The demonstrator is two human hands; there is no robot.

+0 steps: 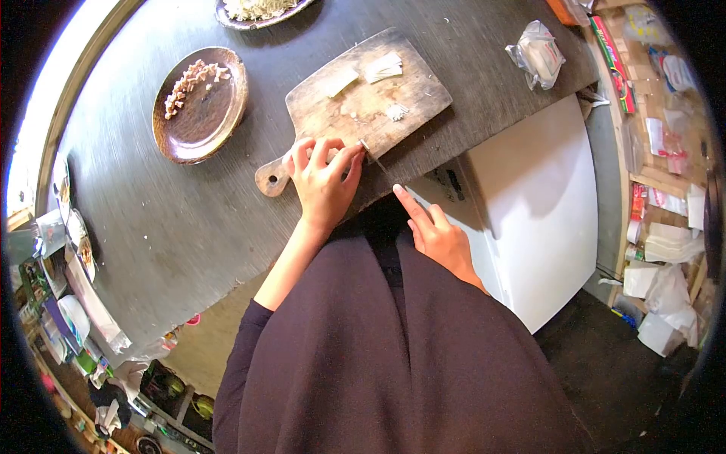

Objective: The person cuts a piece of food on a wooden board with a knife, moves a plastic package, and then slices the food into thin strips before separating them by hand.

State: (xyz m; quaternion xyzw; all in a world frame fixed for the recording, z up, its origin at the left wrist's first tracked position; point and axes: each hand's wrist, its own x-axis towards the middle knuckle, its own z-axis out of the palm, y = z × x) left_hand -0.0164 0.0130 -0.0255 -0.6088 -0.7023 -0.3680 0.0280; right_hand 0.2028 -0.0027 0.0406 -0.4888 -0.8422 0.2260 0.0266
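A wooden cutting board (318, 102) with a handle lies at the table's near edge. My left hand (321, 178) presses its bent fingertips onto the board's near side, closed over something that the fingers hide. From above, a knife (376, 160) shows as a thin blade just right of those fingers, its tip on the board. My right hand (439, 238) grips it beyond the board's edge, index finger stretched toward the blade; the handle is hidden. Farther up the board are a white block (342, 82), a bundle of white sliced pieces (383, 68) and small white bits (395, 113).
Left of the board stands a brown plate (198, 136) with small pinkish-brown diced pieces. Another plate (246, 25) at the far edge holds pale shreds. A plastic-wrapped white packet (538, 54) lies at right. Below is a white cabinet-like surface (548, 204); shelves (650, 170) line the right.
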